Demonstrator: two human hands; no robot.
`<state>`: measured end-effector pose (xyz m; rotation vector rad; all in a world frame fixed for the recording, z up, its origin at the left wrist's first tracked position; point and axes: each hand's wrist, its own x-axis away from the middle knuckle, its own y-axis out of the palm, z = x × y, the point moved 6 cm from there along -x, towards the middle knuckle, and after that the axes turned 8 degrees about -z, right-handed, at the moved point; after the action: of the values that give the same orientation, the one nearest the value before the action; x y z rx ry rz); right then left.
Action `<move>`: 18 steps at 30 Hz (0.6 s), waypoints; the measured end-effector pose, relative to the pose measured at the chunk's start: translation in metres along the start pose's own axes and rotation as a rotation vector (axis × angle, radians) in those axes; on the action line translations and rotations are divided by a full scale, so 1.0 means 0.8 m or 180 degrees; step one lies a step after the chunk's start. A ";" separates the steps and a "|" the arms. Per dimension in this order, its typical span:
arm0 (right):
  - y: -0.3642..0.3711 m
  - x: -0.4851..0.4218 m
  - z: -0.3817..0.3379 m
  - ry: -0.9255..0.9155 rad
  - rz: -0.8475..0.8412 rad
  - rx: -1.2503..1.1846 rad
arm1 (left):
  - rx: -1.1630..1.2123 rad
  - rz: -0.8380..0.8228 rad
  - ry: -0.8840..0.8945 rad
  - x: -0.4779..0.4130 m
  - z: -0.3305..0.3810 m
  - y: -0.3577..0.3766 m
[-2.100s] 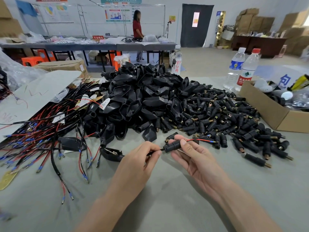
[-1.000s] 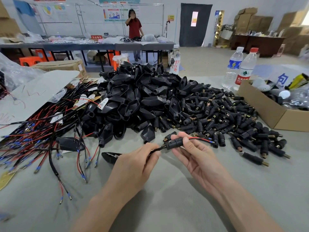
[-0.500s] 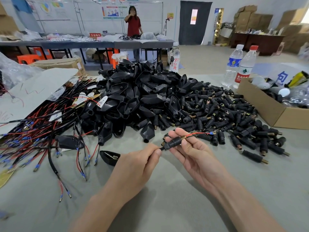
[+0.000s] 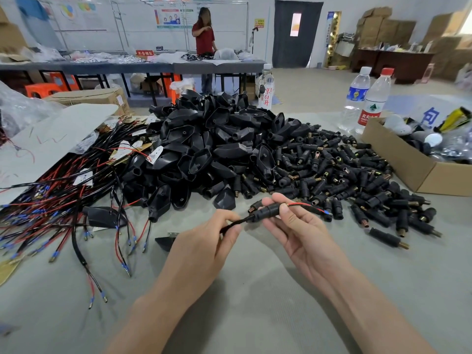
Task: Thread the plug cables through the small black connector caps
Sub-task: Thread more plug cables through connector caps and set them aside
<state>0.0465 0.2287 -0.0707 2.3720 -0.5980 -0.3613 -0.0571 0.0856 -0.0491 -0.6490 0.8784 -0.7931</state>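
Note:
My right hand (image 4: 301, 233) pinches a small black connector cap (image 4: 265, 211) between thumb and fingers. A plug cable (image 4: 235, 225) runs through the cap; its red and black wire ends (image 4: 310, 206) stick out on the right side. My left hand (image 4: 204, 249) pinches the black sheathed cable just left of the cap. Both hands hover above the grey table (image 4: 255, 290), in front of the parts piles.
A heap of small black connector caps (image 4: 344, 180) lies to the right, a mound of larger black housings (image 4: 212, 144) in the middle, red and black cables (image 4: 51, 208) to the left. A cardboard box (image 4: 408, 162) and water bottles (image 4: 367, 98) stand at the right. A person stands far behind.
The cap has slid further along the cable toward my left hand, and more red and black wire shows on its right side. Both hands have stayed in about the same place.

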 end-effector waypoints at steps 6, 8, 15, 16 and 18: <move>0.000 0.002 0.000 0.0015 -0.0027 0.0043 | -0.0071 0.0168 -0.0035 0.001 -0.003 -0.001; 0.003 0.003 0.004 0.0075 -0.0069 0.0017 | -0.0071 0.0141 0.0024 0.001 -0.001 0.000; 0.012 0.003 0.009 0.0191 -0.0238 0.0068 | 0.0009 0.0173 0.0091 0.000 0.003 0.002; 0.011 0.003 0.007 0.0174 -0.0242 0.0063 | 0.0034 0.0227 0.0054 -0.001 0.001 -0.001; 0.009 0.003 0.004 0.0154 -0.0230 0.0016 | 0.0096 0.0263 -0.0024 -0.002 -0.003 -0.002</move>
<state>0.0446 0.2209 -0.0688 2.4047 -0.4923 -0.3336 -0.0603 0.0852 -0.0483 -0.5854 0.8793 -0.7280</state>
